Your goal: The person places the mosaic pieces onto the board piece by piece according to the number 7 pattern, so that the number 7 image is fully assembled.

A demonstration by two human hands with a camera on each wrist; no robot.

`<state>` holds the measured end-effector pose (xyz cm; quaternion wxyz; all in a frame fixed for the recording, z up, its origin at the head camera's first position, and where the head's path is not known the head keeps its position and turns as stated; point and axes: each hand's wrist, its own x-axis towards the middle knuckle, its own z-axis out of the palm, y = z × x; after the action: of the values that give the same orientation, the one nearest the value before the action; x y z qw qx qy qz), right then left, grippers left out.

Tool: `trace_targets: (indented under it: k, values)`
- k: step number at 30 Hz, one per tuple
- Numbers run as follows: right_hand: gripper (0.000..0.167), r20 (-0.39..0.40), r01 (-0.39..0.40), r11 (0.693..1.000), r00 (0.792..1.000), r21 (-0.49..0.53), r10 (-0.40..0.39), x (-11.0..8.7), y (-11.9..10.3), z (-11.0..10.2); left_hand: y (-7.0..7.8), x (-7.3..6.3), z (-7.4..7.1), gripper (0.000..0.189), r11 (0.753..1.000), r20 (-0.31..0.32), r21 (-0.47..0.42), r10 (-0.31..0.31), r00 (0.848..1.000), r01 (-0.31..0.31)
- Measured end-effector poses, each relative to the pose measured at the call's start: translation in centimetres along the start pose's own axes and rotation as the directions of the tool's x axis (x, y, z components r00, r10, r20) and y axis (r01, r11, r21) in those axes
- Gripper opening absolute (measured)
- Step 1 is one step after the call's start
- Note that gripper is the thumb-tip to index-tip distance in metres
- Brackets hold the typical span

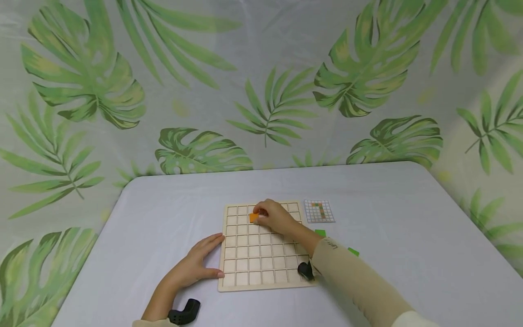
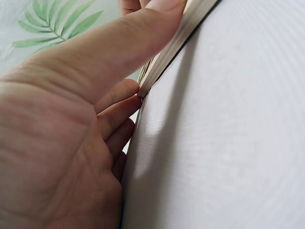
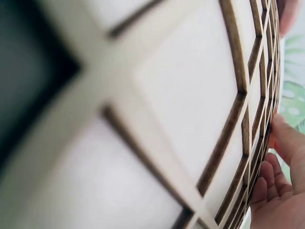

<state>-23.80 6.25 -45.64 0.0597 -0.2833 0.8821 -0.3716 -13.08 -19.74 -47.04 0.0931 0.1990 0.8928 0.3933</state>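
Note:
A square wooden grid board [image 1: 248,264] lies on the white table, its cells framed by brown grooves. Between thumb and fingers my right hand [image 1: 274,217] pinches an orange square tile [image 1: 254,218] over the upper cells of the board. In the right wrist view only an edge of that orange tile [image 3: 272,138] shows, beside the fingertips of the right hand [image 3: 281,176]. At the board's left edge, my left hand [image 1: 195,264] has thumb and fingers spread, tips touching the rim. The left wrist view shows this thumb and these fingertips along the board's side [image 2: 169,50].
A small card [image 1: 319,211] printed with a coloured grid pattern lies right of the board's upper corner. Two green tiles [image 1: 320,233] lie right of the board, partly behind the right forearm. Black wrist cameras [image 1: 185,312] sit at both wrists. A leaf-patterned curtain [image 1: 269,104] hangs behind the table.

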Motion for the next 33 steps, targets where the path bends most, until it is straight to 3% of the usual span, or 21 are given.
trace_targets:
  k: [8, 16, 24, 33]
  values:
    - [0.03, 0.068, -0.006, 1.0, 0.998, -0.025, 0.008, 0.1, -0.5, 0.1, -0.2, -0.2, 0.0, 0.092, 1.0, -0.005, -0.009, -0.01, 1.0, 0.01]
    - [0.043, 0.045, -0.015, 0.987, 0.999, 0.162, 0.007, -1.3, -0.2, -1.9, -0.2, -0.1, 0.2, 0.092, 1.0, -0.001, -0.01, 0.024, 1.0, -0.024]
    - [0.048, -0.067, 0.027, 0.981, 0.998, 0.19, -0.015, -4.8, 0.8, -6.0, 0.0, -0.1, 0.0, 0.092, 1.0, -0.008, -0.005, 0.009, 1.0, -0.009]
    - [0.045, -0.105, -0.116, 0.982, 0.986, 0.149, 0.132, -10.2, 3.3, -8.6, 0.0, -0.1, 0.0, 0.093, 1.0, -0.004, -0.005, 0.003, 1.0, -0.003]
